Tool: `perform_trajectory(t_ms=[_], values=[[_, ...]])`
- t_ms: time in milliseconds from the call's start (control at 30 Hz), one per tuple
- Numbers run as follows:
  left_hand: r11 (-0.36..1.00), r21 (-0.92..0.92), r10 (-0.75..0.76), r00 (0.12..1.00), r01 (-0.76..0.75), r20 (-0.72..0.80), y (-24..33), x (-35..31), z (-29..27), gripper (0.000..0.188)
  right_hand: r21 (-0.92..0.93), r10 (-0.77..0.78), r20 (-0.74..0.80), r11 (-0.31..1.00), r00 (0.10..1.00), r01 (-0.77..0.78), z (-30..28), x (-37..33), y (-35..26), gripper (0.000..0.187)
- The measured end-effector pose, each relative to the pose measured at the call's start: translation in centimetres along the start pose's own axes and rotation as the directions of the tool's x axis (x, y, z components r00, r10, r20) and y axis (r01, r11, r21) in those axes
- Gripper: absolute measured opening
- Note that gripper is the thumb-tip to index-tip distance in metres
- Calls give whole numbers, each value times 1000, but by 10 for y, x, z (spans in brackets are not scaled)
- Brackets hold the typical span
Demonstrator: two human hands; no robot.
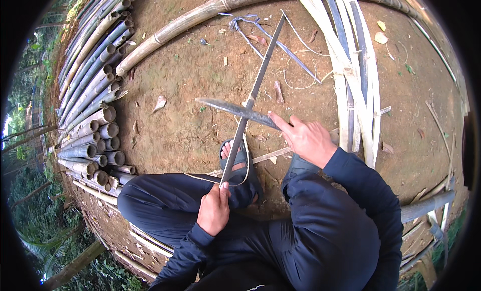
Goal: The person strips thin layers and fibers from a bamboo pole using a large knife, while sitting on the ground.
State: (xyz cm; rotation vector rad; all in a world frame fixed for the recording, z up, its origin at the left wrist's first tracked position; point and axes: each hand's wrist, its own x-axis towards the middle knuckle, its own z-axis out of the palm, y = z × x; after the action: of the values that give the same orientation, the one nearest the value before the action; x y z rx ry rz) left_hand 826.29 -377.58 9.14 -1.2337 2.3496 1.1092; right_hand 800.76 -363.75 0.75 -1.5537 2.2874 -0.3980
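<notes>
My left hand [214,209] pinches the near end of a long, narrow bamboo strip [260,73], which slants up and away to the right. In my right hand [309,140] is a machete [235,109], its handle hidden by my fingers. The dark blade points left and crosses the strip about midway; whether it touches cannot be told. A thin pale shaving [246,156] curls beside the strip near my sandalled foot [234,156]. To the right of the blade lies a bundle of split bamboo strips [353,75].
Cut bamboo poles [95,135] are stacked at the left. A thick bamboo pole [200,15] lies across the far ground. Purple-blue twine [280,43] rests on the brown soil. Another pole [426,206] and several offcuts lie at the right. Greenery [37,211] borders the left.
</notes>
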Motion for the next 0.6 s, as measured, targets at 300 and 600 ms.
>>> perform_trajectory(t_ms=[300, 600], values=[[996, 77, 44, 998, -40, -38, 3, -1, 5, 40, -73, -2, -46, 997, 999, -1, -1, 8, 18, 53], [979, 198, 58, 996, -42, -73, 4, -6, 4, 32, 20, -61, 55, 998, 997, 60, -6, 16, 15, 54]])
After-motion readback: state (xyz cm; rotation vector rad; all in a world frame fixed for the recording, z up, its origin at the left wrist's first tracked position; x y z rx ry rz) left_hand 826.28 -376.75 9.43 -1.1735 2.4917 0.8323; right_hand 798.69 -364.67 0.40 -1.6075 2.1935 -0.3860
